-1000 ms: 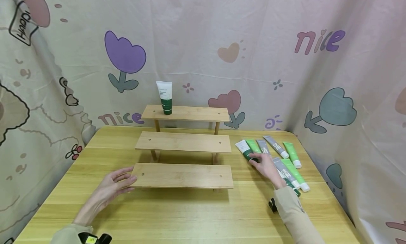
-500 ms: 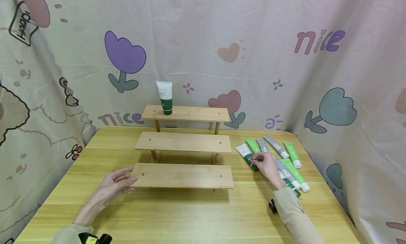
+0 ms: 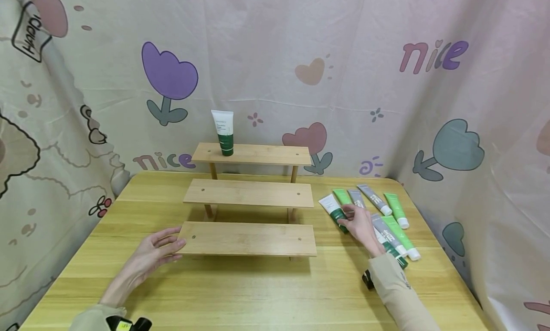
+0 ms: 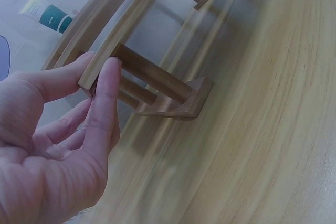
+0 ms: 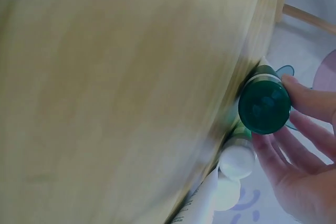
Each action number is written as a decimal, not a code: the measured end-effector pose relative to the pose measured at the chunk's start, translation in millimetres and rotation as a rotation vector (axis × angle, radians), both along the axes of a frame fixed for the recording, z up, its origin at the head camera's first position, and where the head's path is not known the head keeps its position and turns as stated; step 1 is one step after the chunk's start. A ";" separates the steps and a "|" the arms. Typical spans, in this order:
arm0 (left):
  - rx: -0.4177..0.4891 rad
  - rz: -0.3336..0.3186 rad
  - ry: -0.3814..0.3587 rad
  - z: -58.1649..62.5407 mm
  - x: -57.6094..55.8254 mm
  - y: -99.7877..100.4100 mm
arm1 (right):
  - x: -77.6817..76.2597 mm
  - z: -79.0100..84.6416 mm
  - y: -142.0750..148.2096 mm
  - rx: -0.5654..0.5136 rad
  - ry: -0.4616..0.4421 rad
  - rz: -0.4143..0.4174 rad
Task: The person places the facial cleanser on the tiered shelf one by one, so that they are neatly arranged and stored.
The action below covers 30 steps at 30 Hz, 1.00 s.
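Observation:
A three-tier wooden display stand (image 3: 247,238) stands on the table. My left hand (image 3: 148,254) pinches the left end of its lowest shelf; the left wrist view has the thumb on one face of the board (image 4: 123,30) and a finger on the other. On the right, my right hand (image 3: 361,229) holds a white-and-green squeeze tube (image 3: 331,206) by its dark green cap end. In the right wrist view, thumb and fingers lie on either side of that cap (image 5: 264,107). A similar tube (image 3: 225,133) stands upright, cap down, on the top shelf's left part.
Around the right hand lie several more tubes: bright green ones (image 3: 396,210), grey ones (image 3: 375,199) and another white-and-green one (image 3: 395,254) under the wrist. Behind the wooden table (image 3: 240,297) hangs a patterned curtain (image 3: 258,58).
The right fingers lift slightly off the white-and-green tube, which settles a little, then close around its cap end again. The left hand and the stand stay as they were.

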<state>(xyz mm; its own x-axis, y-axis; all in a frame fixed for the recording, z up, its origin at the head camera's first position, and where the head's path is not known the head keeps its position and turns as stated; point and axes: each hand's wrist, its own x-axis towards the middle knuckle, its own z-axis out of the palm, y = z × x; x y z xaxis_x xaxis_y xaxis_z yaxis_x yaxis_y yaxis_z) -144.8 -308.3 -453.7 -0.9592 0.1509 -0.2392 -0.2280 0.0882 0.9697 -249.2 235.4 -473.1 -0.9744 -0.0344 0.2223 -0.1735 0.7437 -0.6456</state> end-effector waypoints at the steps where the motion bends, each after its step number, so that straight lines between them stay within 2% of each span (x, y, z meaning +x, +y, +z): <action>1: -0.002 -0.003 0.001 -0.2 0.0 -0.1 | -0.1 0.6 -0.4 0.004 -0.011 0.002; 9: 0.002 -0.007 0.003 -1.7 -0.2 -1.0 | -1.2 1.5 -1.9 0.086 -0.050 0.026; 18: 0.019 -0.001 0.002 -1.5 0.4 -0.6 | -0.4 4.4 -2.9 0.067 -0.067 0.034; 30: 0.038 0.009 0.008 -0.6 -0.1 -0.7 | -2.3 6.6 -9.2 0.043 -0.096 -0.025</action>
<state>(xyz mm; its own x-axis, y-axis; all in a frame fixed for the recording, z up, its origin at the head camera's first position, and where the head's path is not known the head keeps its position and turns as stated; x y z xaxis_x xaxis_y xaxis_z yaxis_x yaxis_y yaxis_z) -144.9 -308.9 -454.3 -0.9625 0.1506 -0.2258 -0.2208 0.0495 0.9741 -251.6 226.2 -466.5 -0.9918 -0.0169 0.1269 -0.0932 0.7747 -0.6254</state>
